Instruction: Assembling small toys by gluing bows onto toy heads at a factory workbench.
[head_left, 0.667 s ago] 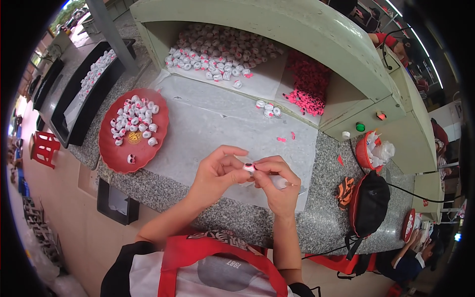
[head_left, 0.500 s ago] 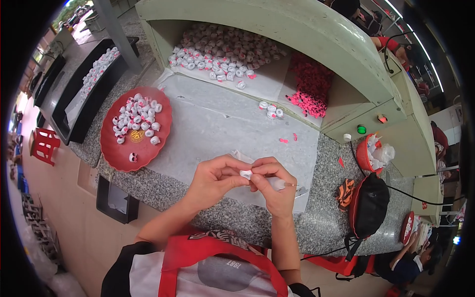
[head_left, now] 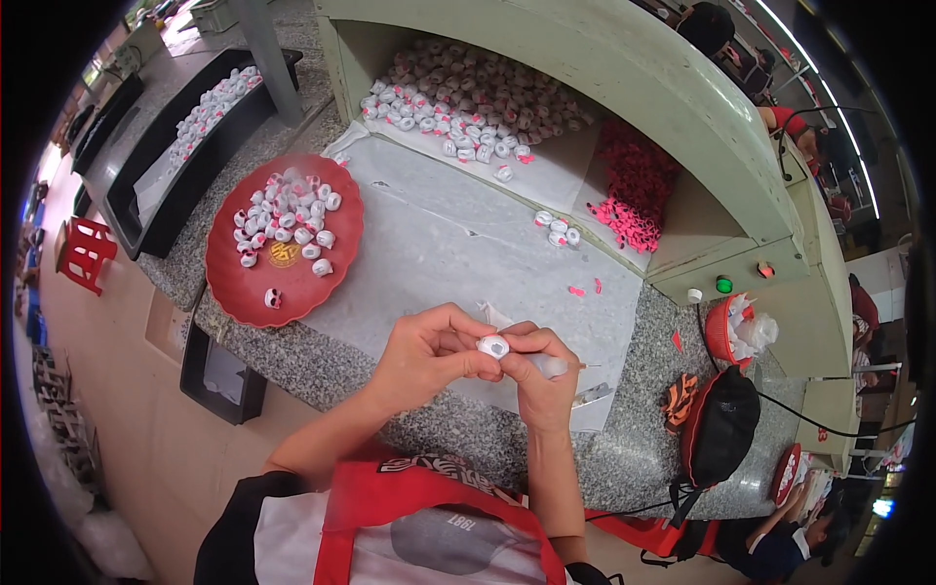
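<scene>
Close in front of me, my left hand (head_left: 421, 353) pinches a small rounded white piece (head_left: 494, 346) with a dark opening. My right hand (head_left: 546, 380) grips the piece's other side with thumb and fingertips. A translucent squeeze bottle (head_left: 550, 367) with a thin needle tip also rests in that hand, pointing right. Similar white pieces with pink bits (head_left: 292, 210) are heaped on a red scalloped plate (head_left: 234, 285) at the left. One piece with dark and pink marks (head_left: 273, 297) lies apart near the plate's front edge.
White paper (head_left: 419, 253) covers the granite table. A green cabinet (head_left: 585, 68) behind holds heaps of white pieces (head_left: 478, 97) and pink parts (head_left: 629, 210). At right are a red basket (head_left: 718, 331) and a black bag (head_left: 723, 429). A metal tool (head_left: 592, 395) lies beside my right hand.
The white piece has been turned between my fingers, so its dark opening now shows. The view has shifted slightly; both hands keep their hold.
</scene>
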A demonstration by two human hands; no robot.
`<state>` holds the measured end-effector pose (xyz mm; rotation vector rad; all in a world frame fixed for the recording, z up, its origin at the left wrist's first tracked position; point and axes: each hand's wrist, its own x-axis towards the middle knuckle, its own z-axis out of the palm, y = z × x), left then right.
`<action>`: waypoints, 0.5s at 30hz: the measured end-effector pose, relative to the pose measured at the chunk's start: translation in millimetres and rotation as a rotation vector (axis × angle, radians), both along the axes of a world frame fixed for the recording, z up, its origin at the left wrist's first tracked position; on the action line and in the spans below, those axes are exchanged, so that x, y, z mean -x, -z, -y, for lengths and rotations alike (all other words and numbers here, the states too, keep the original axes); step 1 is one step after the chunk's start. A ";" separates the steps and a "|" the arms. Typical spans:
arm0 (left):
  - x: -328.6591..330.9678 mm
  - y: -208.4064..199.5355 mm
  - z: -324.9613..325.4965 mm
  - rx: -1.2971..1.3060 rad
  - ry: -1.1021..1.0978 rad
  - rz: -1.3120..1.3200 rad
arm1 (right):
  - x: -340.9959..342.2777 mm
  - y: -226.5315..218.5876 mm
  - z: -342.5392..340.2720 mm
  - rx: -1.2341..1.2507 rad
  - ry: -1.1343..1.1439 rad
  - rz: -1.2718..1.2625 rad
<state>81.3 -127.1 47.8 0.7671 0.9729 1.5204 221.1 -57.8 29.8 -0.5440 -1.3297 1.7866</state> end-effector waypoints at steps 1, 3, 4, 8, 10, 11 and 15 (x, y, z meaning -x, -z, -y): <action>1.1 0.6 -1.3 -0.031 -0.014 -0.020 | 2.7 -4.7 0.5 0.085 -0.011 -0.002; 5.7 1.9 -1.6 -0.056 -0.034 -0.045 | 10.0 -5.4 0.9 0.174 -0.027 -0.007; 8.2 2.0 -1.1 -0.035 -0.041 -0.027 | 13.8 -4.6 1.7 0.184 -0.012 0.019; 33.1 4.4 -1.8 0.069 -0.122 -0.078 | 40.2 -6.9 3.5 0.212 0.030 0.111; 47.0 6.7 -2.5 0.039 -0.354 -0.375 | 49.3 0.0 6.3 0.235 0.069 0.156; 62.6 8.3 -1.7 0.095 -0.491 -0.578 | 46.1 3.8 6.4 0.203 0.041 0.220; 103.3 22.8 -28.1 0.119 -0.926 -1.771 | 11.6 15.6 -8.7 0.220 0.139 0.297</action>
